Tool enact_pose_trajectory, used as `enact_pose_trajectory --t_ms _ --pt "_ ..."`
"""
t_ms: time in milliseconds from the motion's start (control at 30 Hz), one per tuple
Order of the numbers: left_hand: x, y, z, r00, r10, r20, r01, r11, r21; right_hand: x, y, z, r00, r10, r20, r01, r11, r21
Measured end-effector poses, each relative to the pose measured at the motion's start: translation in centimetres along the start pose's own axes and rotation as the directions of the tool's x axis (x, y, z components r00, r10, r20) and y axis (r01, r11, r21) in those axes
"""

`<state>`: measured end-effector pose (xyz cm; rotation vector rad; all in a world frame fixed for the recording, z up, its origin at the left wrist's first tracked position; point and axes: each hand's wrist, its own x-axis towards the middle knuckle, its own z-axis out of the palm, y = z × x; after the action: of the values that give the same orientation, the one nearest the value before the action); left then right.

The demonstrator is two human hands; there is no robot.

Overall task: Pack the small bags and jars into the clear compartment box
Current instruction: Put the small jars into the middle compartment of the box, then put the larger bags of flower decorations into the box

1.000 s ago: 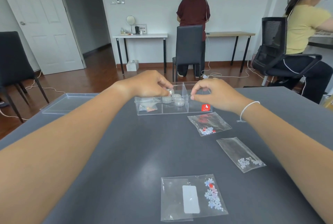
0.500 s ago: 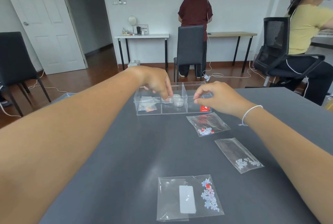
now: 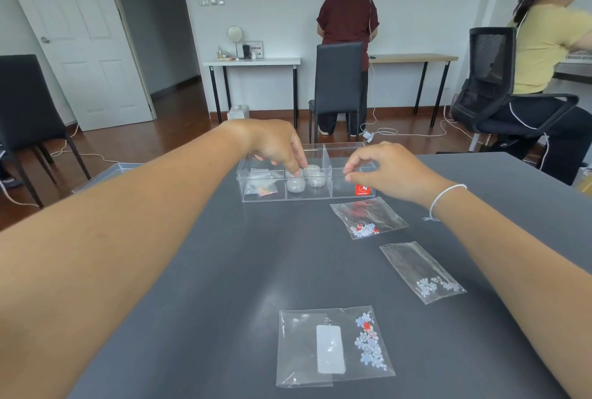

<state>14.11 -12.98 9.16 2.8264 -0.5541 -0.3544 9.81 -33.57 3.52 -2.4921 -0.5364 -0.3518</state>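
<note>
The left hand (image 3: 278, 148) reaches down into the middle compartment of the clear compartment box (image 3: 349, 193), fingers together on a small frosted round jar (image 3: 295, 184), beside a 2nd jar (image 3: 316, 178). The right hand (image 3: 384, 171) hovers at the box's right compartment, fingers pinched, apparently empty. 3 thin, glossy plastic bags lie flat on the grey tabletop (image 3: 224, 270); the nearest bag (image 3: 368, 217) lies just below the right hand, long axis running left to right.

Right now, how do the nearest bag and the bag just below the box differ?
The nearest bag is bigger and squarer; the bag below the box is smaller and lies skewed. The nearest bag shows a white label patch with its flowers in a strip down the right side; the other has none visible, its flowers heaped at the near end under a red patch. Both are clear, flat on the table, unpacked.
</note>
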Motion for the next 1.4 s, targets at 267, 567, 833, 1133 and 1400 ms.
enact_pose_trajectory --t_ms 267,567,833,1133,1400 --pt "-2.7 -0.3 1.2 0.951 0.116 -0.287 -0.171 0.970 -0.173 -1.0 -0.1 -0.5 0.996 -0.019 -0.084 0.020 1.000 0.007" --pt "-8.2 1.5 5.1 0.929 0.230 -0.290 -0.305 0.920 -0.246 -3.8 -0.5 -1.0 0.991 0.065 -0.115 -0.051 0.991 0.124" --pt "-11.9 3.7 8.6 0.945 0.325 -0.022 -0.314 0.889 -0.334 -5.7 0.1 -0.6 0.966 0.250 0.062 -0.249 0.968 -0.034" --pt "-13.3 5.5 10.0 0.924 0.367 0.106 -0.326 0.903 -0.280 -6.3 -0.9 -0.7 0.899 0.422 0.113 -0.409 0.904 -0.126" --pt "-13.0 5.6 9.9 0.915 0.381 0.129 -0.332 0.896 -0.295 -6.2 -1.2 -0.3 0.911 0.399 0.108 -0.407 0.911 0.063"
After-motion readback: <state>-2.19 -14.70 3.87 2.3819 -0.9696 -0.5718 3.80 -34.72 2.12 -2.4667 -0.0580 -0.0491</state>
